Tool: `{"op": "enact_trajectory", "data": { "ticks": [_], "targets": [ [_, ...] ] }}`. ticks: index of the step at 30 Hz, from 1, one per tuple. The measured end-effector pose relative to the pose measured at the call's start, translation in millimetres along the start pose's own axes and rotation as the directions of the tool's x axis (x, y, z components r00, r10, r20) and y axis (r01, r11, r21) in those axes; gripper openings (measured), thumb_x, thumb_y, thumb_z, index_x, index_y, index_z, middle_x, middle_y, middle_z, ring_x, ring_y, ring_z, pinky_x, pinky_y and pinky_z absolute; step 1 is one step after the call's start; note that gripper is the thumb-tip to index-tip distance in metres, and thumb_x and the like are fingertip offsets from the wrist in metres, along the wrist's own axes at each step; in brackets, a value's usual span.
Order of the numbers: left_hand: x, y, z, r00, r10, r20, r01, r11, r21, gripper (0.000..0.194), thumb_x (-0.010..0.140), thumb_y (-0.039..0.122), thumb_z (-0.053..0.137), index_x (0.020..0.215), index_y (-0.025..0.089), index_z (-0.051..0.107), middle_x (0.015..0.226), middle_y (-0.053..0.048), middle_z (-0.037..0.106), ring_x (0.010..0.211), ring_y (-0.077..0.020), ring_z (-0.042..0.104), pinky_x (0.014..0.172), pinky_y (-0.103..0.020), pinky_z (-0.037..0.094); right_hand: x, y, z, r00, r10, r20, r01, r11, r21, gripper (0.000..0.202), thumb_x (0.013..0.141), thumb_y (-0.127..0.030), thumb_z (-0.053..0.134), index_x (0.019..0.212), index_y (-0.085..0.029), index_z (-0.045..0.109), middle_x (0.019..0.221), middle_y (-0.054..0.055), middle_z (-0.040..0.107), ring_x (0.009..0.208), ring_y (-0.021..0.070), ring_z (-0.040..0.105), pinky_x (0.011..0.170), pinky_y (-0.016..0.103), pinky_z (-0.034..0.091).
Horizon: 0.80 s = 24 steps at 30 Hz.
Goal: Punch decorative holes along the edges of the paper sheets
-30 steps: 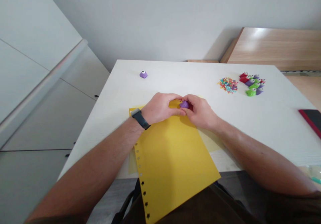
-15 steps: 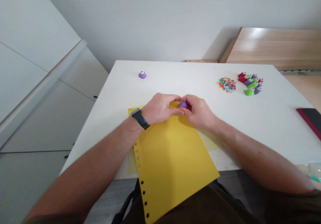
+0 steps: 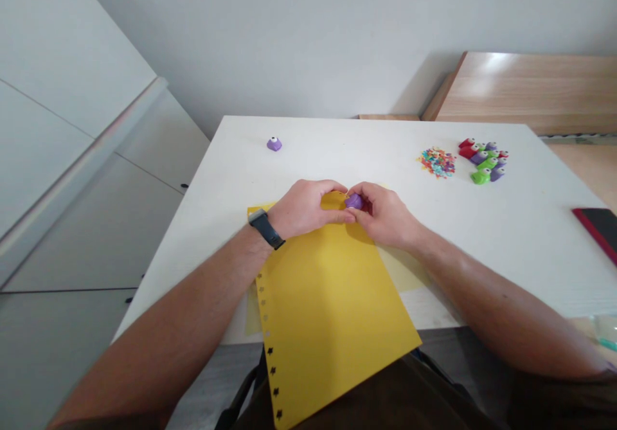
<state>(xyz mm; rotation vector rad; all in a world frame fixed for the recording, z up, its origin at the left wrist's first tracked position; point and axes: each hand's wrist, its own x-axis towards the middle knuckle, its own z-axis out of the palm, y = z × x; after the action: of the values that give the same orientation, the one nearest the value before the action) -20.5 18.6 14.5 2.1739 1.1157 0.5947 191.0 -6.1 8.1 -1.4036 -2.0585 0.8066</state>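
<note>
A small purple craft punch (image 3: 355,202) sits at the far edge of a yellow paper sheet (image 3: 332,308). My right hand (image 3: 388,215) is closed around the punch, thumb on the near side and fingers on the far side. Thumb and fingers of my left hand (image 3: 306,208) grip the sheet's far part, with their tips touching beside the punch. Star-shaped holes run down the sheet's left edge. Its near end hangs over the table edge above my lap. Whether the punch is pressed down cannot be seen.
On the white table (image 3: 202,224), a purple punch with an eye (image 3: 274,144) stands at the far left. Colourful paper bits (image 3: 437,162) lie at the right, beside several red, green and purple punches (image 3: 484,159). A dark, red-edged object (image 3: 598,227) lies at the right edge.
The purple punch has turned slightly and shifted a little right in my right hand. The sheet's near end has swung slightly left. Both hands stay at nearly the same spot.
</note>
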Motion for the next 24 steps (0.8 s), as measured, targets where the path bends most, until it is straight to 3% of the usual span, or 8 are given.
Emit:
{"op": "enact_trajectory", "data": {
  "ticks": [7,13,24],
  "targets": [
    [0.8,-1.7,-3.1,0.999,0.015,-0.035,-0.016,0.999,-0.032,0.034,0.098,0.043,0.052,0.109,0.021,0.075,0.105,-0.004,0.077,0.095,-0.0203,0.069,0.089,-0.030,0.048,0.1,3.6,-0.3,1.000,0.024,0.014,-0.025,0.998,0.061,0.021,0.084,-0.034,0.069,0.099,-0.020,0.065,0.083,0.002,0.068,0.068,0.0143,0.057,0.064,0.028,0.043],
    [1.0,0.5,-4.9,0.994,-0.021,-0.107,0.025,0.999,0.042,0.034,0.099,0.039,0.048,0.097,0.019,0.075,0.089,-0.004,0.075,0.077,-0.0178,0.064,0.073,-0.028,0.045,-0.8,4.5,-1.4,0.999,0.018,0.038,-0.021,0.997,0.081,0.022,0.084,-0.035,0.070,0.098,-0.020,0.065,0.083,0.002,0.068,0.068,0.0141,0.057,0.063,0.028,0.043],
    [0.3,4.0,-6.4,0.978,-0.052,-0.200,0.078,0.990,0.122,0.034,0.099,0.041,0.049,0.076,0.018,0.060,0.066,0.002,0.060,0.062,-0.0135,0.051,0.059,-0.029,0.031,0.4,2.4,-3.5,0.999,0.017,0.045,-0.020,0.998,0.064,0.023,0.083,-0.036,0.069,0.098,-0.019,0.065,0.082,0.001,0.067,0.067,0.0137,0.056,0.062,0.028,0.042]
  ]
}}
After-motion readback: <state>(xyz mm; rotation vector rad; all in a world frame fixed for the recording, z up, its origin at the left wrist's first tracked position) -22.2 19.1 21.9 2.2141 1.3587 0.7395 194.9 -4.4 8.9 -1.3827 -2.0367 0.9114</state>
